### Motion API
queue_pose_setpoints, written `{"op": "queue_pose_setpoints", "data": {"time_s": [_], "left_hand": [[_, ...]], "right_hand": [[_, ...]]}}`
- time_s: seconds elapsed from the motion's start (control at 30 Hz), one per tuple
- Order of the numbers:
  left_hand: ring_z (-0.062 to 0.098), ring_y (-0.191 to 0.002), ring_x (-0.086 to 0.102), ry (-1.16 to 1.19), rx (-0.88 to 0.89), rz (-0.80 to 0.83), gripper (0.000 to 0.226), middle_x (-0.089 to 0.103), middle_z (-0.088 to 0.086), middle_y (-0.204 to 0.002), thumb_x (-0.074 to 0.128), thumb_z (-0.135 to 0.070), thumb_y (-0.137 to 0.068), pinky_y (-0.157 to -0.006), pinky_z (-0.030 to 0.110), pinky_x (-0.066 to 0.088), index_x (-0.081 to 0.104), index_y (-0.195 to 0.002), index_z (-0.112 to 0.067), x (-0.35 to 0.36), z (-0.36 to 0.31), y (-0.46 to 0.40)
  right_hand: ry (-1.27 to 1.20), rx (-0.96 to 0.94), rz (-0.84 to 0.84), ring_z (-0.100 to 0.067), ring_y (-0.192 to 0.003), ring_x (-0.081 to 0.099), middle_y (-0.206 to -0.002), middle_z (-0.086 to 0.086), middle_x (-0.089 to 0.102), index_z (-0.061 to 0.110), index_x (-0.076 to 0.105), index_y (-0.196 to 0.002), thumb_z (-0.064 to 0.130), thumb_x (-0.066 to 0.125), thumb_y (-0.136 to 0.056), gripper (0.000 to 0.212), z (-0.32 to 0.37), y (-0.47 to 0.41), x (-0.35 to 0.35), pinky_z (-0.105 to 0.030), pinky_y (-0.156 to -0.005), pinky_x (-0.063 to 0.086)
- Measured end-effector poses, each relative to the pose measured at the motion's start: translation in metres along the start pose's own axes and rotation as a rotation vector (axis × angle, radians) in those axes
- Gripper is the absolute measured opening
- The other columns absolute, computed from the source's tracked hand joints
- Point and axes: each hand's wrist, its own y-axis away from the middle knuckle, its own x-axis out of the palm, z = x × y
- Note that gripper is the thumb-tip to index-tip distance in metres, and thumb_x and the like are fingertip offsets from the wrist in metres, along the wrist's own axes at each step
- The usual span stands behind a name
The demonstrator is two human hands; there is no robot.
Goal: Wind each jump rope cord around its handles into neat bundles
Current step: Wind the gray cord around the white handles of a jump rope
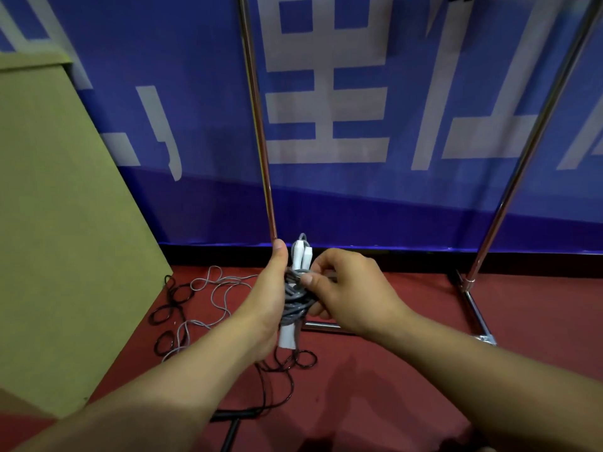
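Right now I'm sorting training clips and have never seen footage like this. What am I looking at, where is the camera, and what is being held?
This is a single view from a camera worn on a person's head, looking down at bare arms; there is no machine. The left hand grips two white jump rope handles held together, with grey cord wound around them. The right hand pinches that cord at the bundle. On the red floor lie loose grey cord and a black jump rope in loops. A metal rack stands behind, before a blue banner.
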Motion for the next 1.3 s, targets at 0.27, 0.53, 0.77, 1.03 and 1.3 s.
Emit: {"op": "queue_pose_setpoints", "data": {"time_s": [0.27,0.53,0.77,1.03,1.3], "left_hand": [[0.023,-0.058,0.06,-0.036,-0.015,0.044,0.06,0.063,0.01,-0.067,0.052,-0.066,-0.088,-0.068,0.034,0.048,0.069,-0.065,-0.013,-0.005,-0.005,0.004],[0.031,-0.064,0.063,-0.024,0.003,0.038,0.062,0.068,0.018,-0.084,0.063,-0.066,-0.076,-0.061,0.036,0.051,0.068,-0.098,-0.008,-0.002,-0.008,0.0],[0.03,-0.066,0.065,-0.078,0.006,0.093,0.054,0.068,0.014,-0.08,0.069,-0.057,-0.076,-0.068,0.04,0.051,0.073,-0.102,-0.01,-0.003,-0.006,-0.001],[0.031,-0.056,0.061,-0.068,-0.063,0.11,0.034,0.064,0.018,-0.073,0.064,-0.051,-0.085,-0.058,0.036,0.048,0.073,-0.088,-0.018,-0.001,-0.007,0.003],[0.032,-0.061,0.062,-0.114,-0.021,0.183,0.046,0.064,0.017,-0.077,0.066,-0.046,-0.074,-0.061,0.037,0.05,0.06,-0.104,-0.011,0.001,-0.008,0.008]], "right_hand": [[-0.449,0.161,0.258,-0.02,-0.068,0.068,-0.083,-0.011,0.07,-0.004,0.063,-0.098,0.019,0.05,-0.102,0.026,0.005,0.002,-0.019,-0.032,-0.066,0.059],[-0.36,0.256,0.209,-0.013,-0.038,0.046,-0.049,-0.001,0.05,0.014,0.058,-0.074,0.038,0.059,-0.096,0.033,0.004,0.002,-0.031,-0.023,-0.043,0.039],[-0.602,0.274,0.148,-0.02,-0.067,0.067,-0.071,-0.009,0.067,0.01,0.062,-0.081,0.028,0.065,-0.093,0.022,0.006,-0.004,-0.037,-0.032,-0.066,0.055],[-0.092,-0.109,-0.096,-0.021,-0.069,0.065,-0.081,0.004,0.069,0.03,0.063,-0.095,0.022,0.068,-0.088,0.012,-0.003,-0.008,-0.035,-0.04,-0.073,0.056],[-0.269,0.003,-0.088,-0.006,-0.065,0.065,-0.079,0.001,0.07,0.015,0.068,-0.096,0.006,0.074,-0.085,0.015,-0.002,-0.01,-0.04,-0.019,-0.066,0.053]]}}
